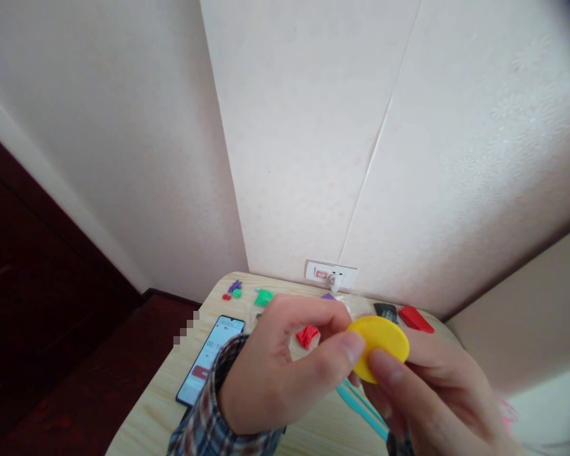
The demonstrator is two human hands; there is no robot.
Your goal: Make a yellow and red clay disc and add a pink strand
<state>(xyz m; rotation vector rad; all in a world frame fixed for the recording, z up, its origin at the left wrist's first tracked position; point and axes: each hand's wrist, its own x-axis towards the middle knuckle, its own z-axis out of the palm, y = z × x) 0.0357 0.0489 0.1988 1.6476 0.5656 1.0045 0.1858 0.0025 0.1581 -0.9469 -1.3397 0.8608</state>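
Note:
A flat yellow disc (382,335), smooth like modelling clay, is held up above the table between both hands. My left hand (289,373) pinches its left edge between thumb and forefinger. On the other side, my right hand (437,392) has its thumb pressed on the disc's near face, with the fingers behind it. Part of the disc is covered by the thumbs. Beneath the hands lies a turquoise tool or strip (361,408), partly hidden. A red crumpled packet or lump (306,336) shows through the gap inside my left hand.
On the wooden table (152,405) lies a phone (211,358) showing a timer. Small purple, green and red pieces (235,288) sit at the far left corner. Green (265,297), black (386,311) and red packets (416,319) line the back, below a wall socket (331,273) with a plug.

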